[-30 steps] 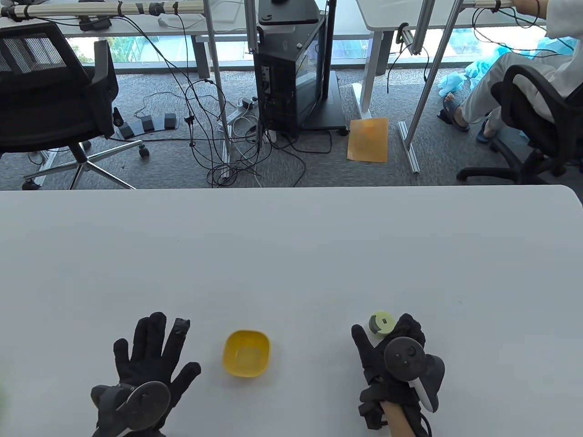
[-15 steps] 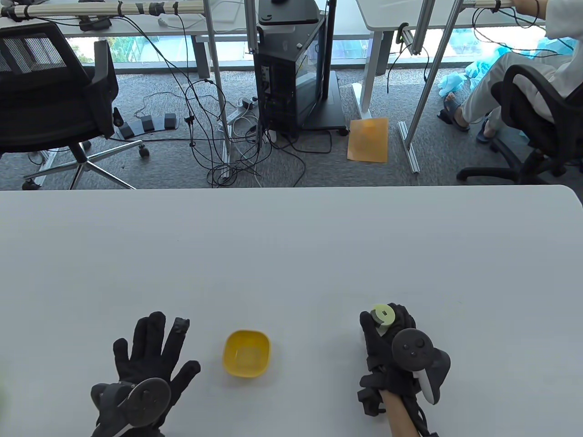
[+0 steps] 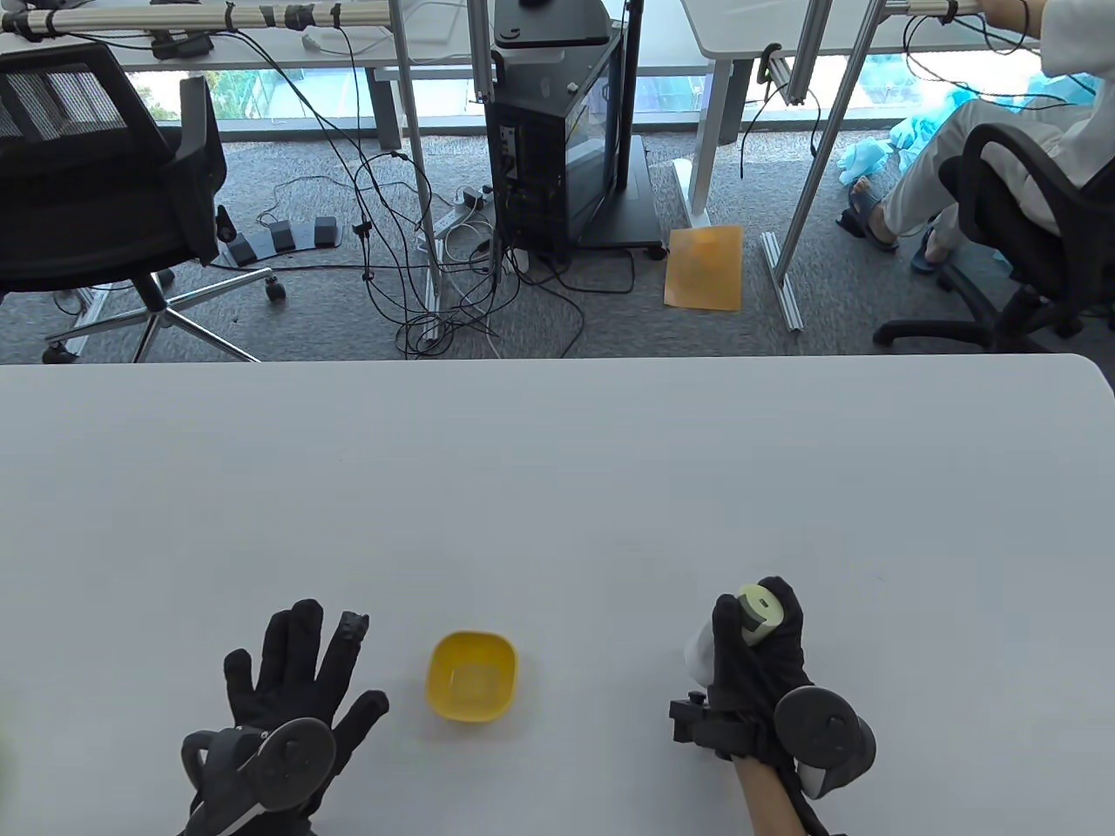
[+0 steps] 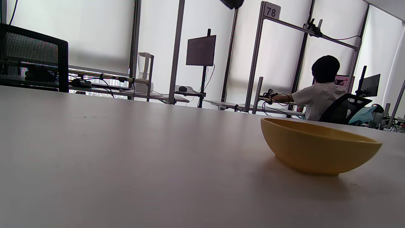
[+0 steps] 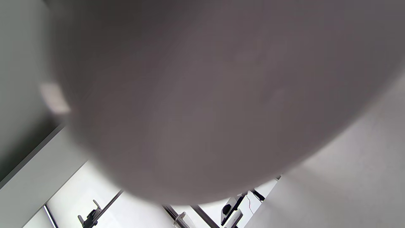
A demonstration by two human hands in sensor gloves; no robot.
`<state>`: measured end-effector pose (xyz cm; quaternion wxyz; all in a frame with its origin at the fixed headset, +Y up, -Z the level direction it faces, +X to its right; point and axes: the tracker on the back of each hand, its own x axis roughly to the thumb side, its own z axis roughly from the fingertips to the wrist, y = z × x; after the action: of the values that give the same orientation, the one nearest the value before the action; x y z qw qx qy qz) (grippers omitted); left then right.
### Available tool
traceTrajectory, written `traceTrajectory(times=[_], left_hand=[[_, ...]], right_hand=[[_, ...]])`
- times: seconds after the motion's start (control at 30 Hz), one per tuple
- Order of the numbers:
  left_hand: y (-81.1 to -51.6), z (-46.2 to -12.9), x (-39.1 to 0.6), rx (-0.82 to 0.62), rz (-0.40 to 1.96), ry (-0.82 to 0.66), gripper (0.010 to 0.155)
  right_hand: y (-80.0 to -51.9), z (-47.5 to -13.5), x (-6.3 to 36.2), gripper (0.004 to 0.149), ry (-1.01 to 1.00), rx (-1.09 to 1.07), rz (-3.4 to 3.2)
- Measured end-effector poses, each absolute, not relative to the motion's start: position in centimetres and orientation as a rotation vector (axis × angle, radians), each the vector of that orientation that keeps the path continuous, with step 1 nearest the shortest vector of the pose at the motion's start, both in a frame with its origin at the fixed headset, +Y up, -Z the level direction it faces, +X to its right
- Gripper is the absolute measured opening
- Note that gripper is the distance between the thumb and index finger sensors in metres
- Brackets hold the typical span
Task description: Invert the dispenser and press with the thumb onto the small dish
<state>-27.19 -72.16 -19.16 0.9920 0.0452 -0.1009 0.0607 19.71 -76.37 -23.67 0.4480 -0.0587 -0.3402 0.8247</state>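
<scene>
A small yellow dish [image 3: 472, 677] sits on the white table [image 3: 557, 488] near the front, between my hands; it also shows in the left wrist view [image 4: 319, 148]. My right hand [image 3: 756, 649] grips a white dispenser [image 3: 756, 615] with a pale green cap, lifted off the table and tilted, well to the right of the dish. The dispenser's body fills the right wrist view [image 5: 202, 101] as a blurred grey mass. My left hand [image 3: 292, 675] lies flat on the table with fingers spread, left of the dish and holding nothing.
The table's far edge [image 3: 557, 359] borders an office floor with chairs and cables. A seated person [image 4: 319, 91] is far behind the table.
My right hand has lifted the dispenser and rotated it, the green cap tipping from facing up toward the side. The wrist has shifted slightly right. The left hand and dish stay put.
</scene>
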Motion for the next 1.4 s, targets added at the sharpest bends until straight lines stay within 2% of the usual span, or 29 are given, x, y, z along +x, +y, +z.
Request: traceTrajectory(times=[0.2,0.43,0.63,0.77,0.9,0.93,1.03,1.13,1.4], left_hand=[[-72.2,-19.3,-27.3,0.083,0.124,-0.194,0.079],[-71.8,-19.0,-27.2,0.105,0.123,-0.199,0.079],[-71.6,-18.8,-26.9,0.121,0.115,-0.213,0.079],[-71.5,-18.6,-26.8,0.127,0.107,-0.219,0.079],[-71.5,-18.6,-26.8,0.129,0.100,-0.220,0.078],[-71.5,-18.6,-26.8,0.130,0.097,-0.219,0.079],[-71.5,-18.6,-26.9,0.132,0.095,-0.217,0.078],[-71.5,-18.6,-27.0,0.130,0.098,-0.214,0.078],[-71.5,-18.7,-27.4,0.123,0.097,-0.206,0.078]], right_hand=[[-75.4,-23.3,19.0,0.077,-0.814,-0.055,2.019],[-71.1,-23.3,17.0,0.077,-0.621,0.241,2.034],[-64.2,-25.1,12.9,0.077,-0.122,0.517,2.316],[-61.3,-27.7,8.6,0.078,0.403,0.614,2.527],[-61.2,-29.8,5.0,0.078,0.760,0.633,2.622],[-61.6,-30.7,3.4,0.079,0.898,0.649,2.635],[-62.8,-32.0,0.5,0.079,1.140,0.671,2.619],[-64.2,-33.2,-2.0,0.080,1.294,0.686,2.632],[-68.4,-34.9,-8.5,0.081,1.544,0.728,2.742]])
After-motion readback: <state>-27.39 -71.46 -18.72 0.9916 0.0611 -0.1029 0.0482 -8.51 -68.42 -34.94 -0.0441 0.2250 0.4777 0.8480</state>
